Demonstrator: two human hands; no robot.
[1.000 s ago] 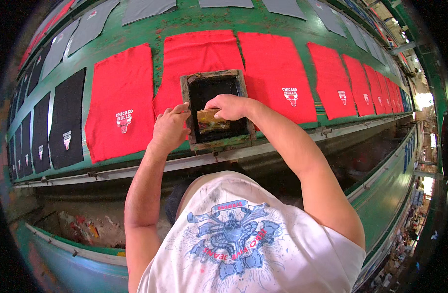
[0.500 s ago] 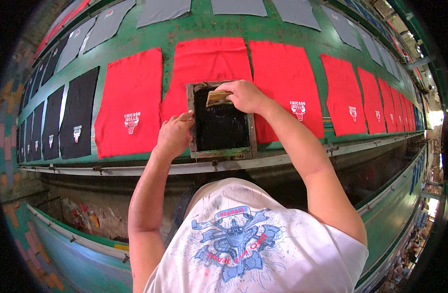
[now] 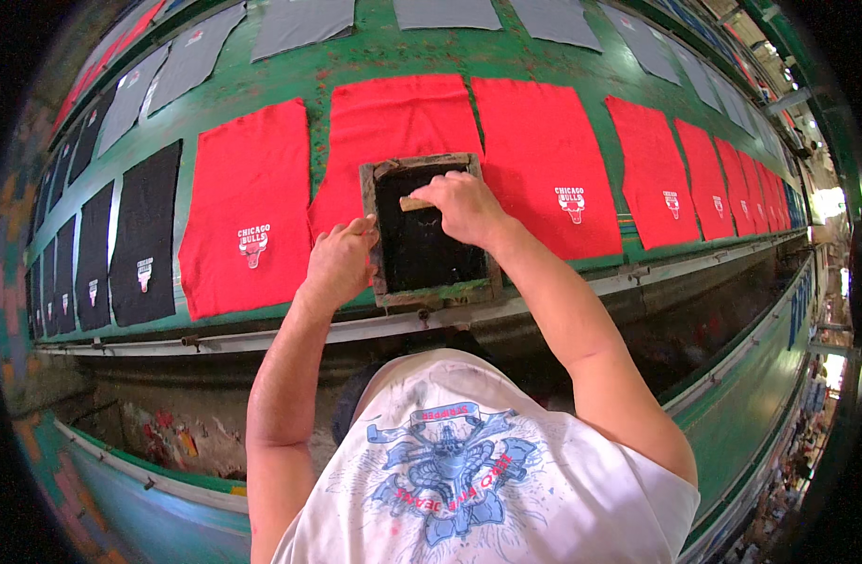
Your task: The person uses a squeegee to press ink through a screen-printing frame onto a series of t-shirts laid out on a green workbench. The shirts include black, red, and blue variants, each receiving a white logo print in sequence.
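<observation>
A wooden-framed printing screen with black mesh lies over the lower part of a red fabric piece. My left hand is closed on the screen's left rim, fingers at its edge. Inside the frame, my right hand grips a wooden-handled squeegee over the upper half of the mesh. Much of the squeegee is hidden under my fingers. Red pieces with a white bull-head print flank the screen, one on the left and one on the right.
The long green table carries black pieces at left, more red ones at right and grey ones along the far side. A metal rail runs along its near edge. Another table stands behind me at lower left.
My right hand and the squeegee have come a little nearer to me inside the frame, and less of the squeegee shows. My left hand still holds the rim. The view has turned slightly.
</observation>
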